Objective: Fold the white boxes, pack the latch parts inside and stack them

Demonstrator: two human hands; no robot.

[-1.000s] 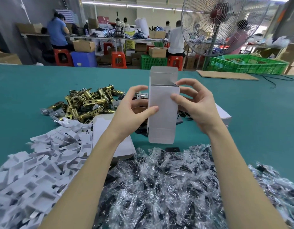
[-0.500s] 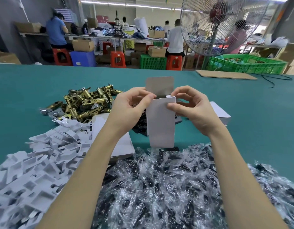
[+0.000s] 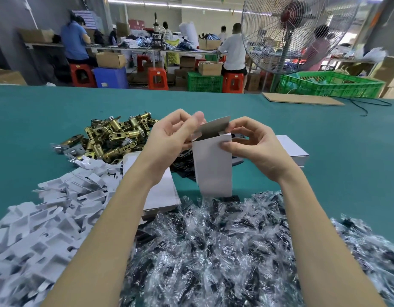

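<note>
White box (image 3: 213, 165) upright above table's near edge; top flap now tipped inward, likely closing. Left hand (image 3: 169, 140) pinches flap; right hand (image 3: 255, 147) grips box wall. Packing not begun.

latch parts (image 3: 116, 138) lie behind card inserts (image 3: 47, 218), left of bagged parts (image 3: 224, 251).

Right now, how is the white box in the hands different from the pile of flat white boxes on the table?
The white box is opened into a tube and stands upright, while the flat white boxes lie collapsed in a pile. The left hand and right hand hold the white box above the green table; the flat white boxes rest on it, untouched. The white box's top flap is bent over. Both are plain white card.
</note>
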